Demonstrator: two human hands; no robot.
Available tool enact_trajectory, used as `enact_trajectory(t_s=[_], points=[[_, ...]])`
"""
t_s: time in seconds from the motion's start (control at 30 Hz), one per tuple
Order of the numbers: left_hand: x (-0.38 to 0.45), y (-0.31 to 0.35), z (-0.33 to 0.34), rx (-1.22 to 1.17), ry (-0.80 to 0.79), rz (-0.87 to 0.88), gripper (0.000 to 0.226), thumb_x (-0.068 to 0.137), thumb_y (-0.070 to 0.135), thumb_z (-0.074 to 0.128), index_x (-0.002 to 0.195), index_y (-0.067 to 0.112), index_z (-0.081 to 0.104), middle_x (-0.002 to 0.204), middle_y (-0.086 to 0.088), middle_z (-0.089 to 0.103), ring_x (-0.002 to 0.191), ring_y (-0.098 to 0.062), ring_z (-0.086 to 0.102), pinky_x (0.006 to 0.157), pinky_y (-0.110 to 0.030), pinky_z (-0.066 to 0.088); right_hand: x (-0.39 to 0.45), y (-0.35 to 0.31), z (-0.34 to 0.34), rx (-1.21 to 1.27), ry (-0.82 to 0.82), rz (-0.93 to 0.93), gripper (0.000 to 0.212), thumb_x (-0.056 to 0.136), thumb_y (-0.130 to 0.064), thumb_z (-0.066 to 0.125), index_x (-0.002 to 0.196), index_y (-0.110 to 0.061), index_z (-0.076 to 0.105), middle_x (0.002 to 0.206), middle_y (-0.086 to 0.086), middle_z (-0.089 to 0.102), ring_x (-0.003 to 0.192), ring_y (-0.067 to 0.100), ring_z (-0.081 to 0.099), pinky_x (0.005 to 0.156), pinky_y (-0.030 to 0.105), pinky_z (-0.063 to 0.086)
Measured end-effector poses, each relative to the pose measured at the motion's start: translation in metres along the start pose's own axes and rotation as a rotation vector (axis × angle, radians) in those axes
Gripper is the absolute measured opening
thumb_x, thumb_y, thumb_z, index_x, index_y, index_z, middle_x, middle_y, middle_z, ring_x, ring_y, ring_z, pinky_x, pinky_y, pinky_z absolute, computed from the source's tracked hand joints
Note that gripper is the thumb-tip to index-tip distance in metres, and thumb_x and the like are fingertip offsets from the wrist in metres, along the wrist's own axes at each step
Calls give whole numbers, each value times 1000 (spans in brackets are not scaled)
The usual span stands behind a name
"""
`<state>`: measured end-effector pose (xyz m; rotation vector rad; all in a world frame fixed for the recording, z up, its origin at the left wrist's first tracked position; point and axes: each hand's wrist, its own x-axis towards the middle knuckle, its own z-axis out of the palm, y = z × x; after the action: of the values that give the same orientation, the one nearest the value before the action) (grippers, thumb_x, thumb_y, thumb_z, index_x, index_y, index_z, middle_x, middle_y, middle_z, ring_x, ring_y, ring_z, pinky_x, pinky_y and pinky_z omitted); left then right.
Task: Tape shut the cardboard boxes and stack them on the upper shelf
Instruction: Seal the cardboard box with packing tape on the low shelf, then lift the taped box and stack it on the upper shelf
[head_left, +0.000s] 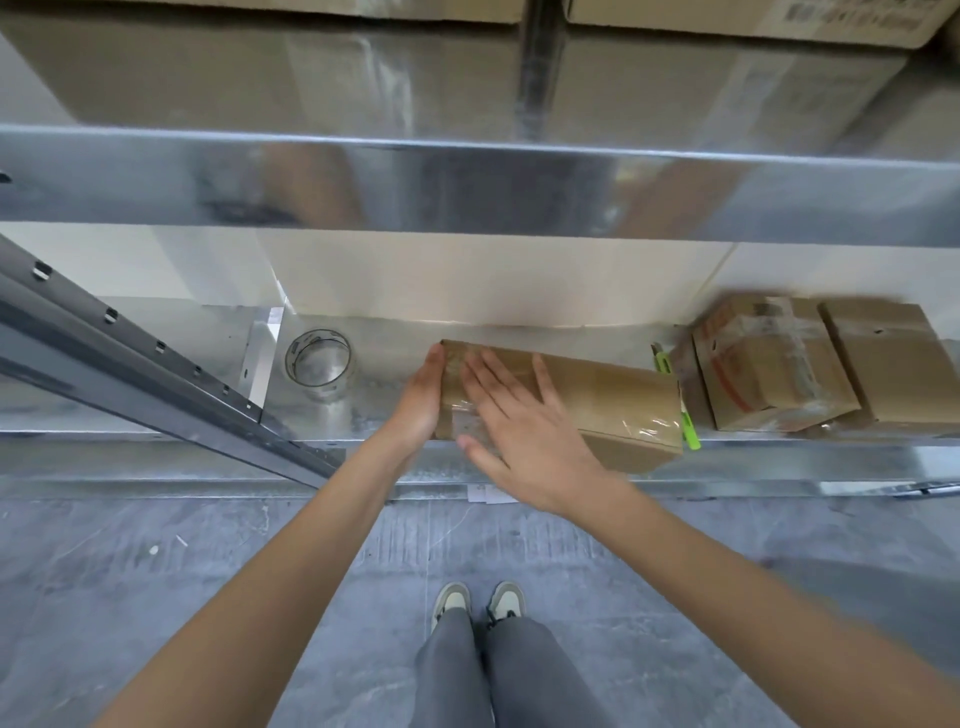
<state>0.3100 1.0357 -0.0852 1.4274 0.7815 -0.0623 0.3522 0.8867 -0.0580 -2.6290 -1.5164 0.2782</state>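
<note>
Hands (415, 400) (519, 436) flat, open on box (613, 400); tape roll (319, 364) left, 2 boxes (769, 364) right.

Both hands (467, 410) flat on box (597, 400)

The long rectangular cardboard box (597, 400) is plain brown, the far-right taped carton (769, 364) brown with red print, the tape roll (318, 362) clear, the metal shelf (337, 410) silver-grey.

A metal shelf (363, 410) carried a tape roll (318, 362) near its left end, a long cardboard box (613, 400) mid-shelf and more boxes (810, 364) at right.
</note>
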Motion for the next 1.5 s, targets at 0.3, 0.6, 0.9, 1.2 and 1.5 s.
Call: enact_trajectory(t_s=[0.3,0.6,0.9,1.2,1.5], points=[[4,4,4,2,-13,-1,54,106,44,20,121,15,63,116,-4,68,94,-6,63,71,-11,46,-3,18,-2,-12,13,-17,67,98,-53,37,155,-25,17,162,-5,15,151,18,3,120,52,2],[-8,3,7,-12,-25,2,44,104,52,17,109,38,59,99,24,62,78,22,56,61,2,38,1,61,-13,33,66,140,82,82,-74,44,150,-30,33,153,-5,36,140,23,30,118,46,14],[-28,-21,0,172,-52,-2,63,101,57,22,152,22,33,155,2,36,143,-16,31,121,-43,20,-43,74,-5,314,482,863,62,95,-53,46,141,-13,45,150,12,38,138,34,30,112,46,21],[-28,0,4,155,-52,-138,49,103,49,22,114,18,58,126,-14,62,117,-27,56,98,-35,39,-62,87,8,857,416,1228,76,92,-61,47,130,5,49,131,26,54,122,38,50,103,42,39],[-65,-7,22,8,73,-114,28,98,26,38,80,17,58,78,-4,59,77,-23,57,68,-25,47,-111,67,16,1173,592,1077,55,92,-51,56,125,-8,53,133,9,55,124,26,50,108,45,37]])
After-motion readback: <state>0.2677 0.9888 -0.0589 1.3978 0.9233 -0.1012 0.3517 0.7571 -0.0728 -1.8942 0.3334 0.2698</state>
